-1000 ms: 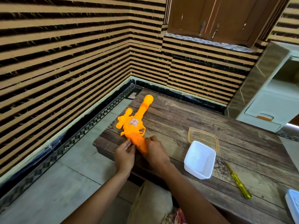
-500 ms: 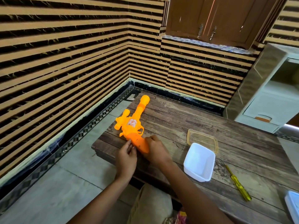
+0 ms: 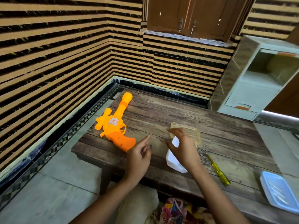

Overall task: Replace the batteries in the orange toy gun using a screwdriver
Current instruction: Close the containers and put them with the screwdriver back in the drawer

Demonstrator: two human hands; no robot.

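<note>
Orange toy gun (image 3: 115, 125), yellow screwdriver (image 3: 218, 171), white tub (image 3: 174, 160) (walls (image 3: 56, 62) striped tan and black).

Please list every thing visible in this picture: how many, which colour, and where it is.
toy gun: 1, orange, flat on table's left part
table: 1, dark wood, centre
container: 1, white, table's near edge, partly behind right hand
lid: 1, clear yellowish, behind container
screwdriver: 1, yellow, right of container
box: 1, pale blue, table's right corner
drawer unit: 1, pale, right of table
cabinet: 1, brown, on wall
left hand: 1, bare, beside gun's grip
right hand: 1, bare, above container
</note>
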